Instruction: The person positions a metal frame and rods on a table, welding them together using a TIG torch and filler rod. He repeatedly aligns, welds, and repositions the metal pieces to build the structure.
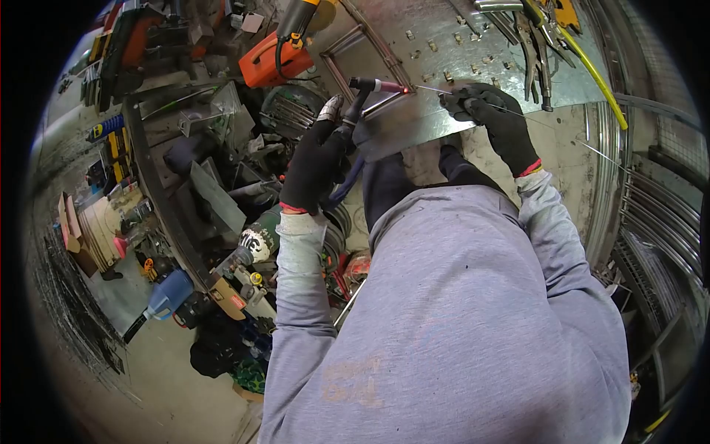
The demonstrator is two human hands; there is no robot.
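My left hand point(316, 164), in a black glove with a light wrapping on one finger, is closed round a TIG welding torch point(377, 85). The torch's pinkish nozzle points right, with a small orange glow at its tip by the corner of a metal frame point(342, 74). In my right hand point(497, 118), also gloved, a thin filler rod point(523, 116) is pinched. One end of the rod reaches left to near the torch tip; the other trails out to the right. Both hands are at the near edge of a shiny metal sheet point(436, 111), which lies under the frame.
Several small metal pieces point(447, 76) dot the sheet. Locking pliers point(526, 55) and a yellow bar point(595, 74) lie at its right. An angle grinder point(296, 22) and an orange box-like object point(274, 61) are at the upper left. A gas cylinder point(259, 237) is below my left hand.
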